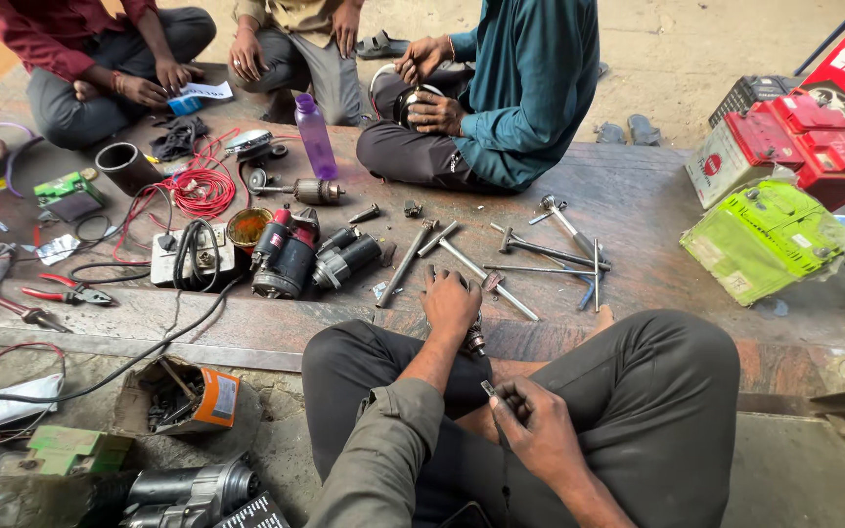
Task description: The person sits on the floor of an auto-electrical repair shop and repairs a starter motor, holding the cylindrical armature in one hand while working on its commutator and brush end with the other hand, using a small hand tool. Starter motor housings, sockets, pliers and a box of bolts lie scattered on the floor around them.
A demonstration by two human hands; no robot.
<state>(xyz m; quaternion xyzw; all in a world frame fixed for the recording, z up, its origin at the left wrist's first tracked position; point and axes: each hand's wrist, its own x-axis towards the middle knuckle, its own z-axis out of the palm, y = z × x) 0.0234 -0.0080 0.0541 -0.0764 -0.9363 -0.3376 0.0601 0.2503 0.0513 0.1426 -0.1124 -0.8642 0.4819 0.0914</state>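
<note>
Dark, worn wood makes up the big work floor [657,210], and the person sits at its near edge with knees in dark trousers. Across it sit other people; one in a teal shirt [530,78] holds a round metal part. On the right lie a green battery [765,240] and a red battery [799,147]. In the middle rest two black motors [310,259] side by side, with a tangle of red wire [202,191] and a purple bottle [315,137] behind them. Long metal wrenches [540,254] lie spread out just past the person's left hand. The left hand [450,303] is curled down over a small metal part [474,340] at the floor's edge, between the knees, fingers closed on top of it. The right hand [530,420] is lower, near the lap, fingers pressed together, pinching a tiny metal piece [488,388] at its fingertips. The two hands are near but apart.
</note>
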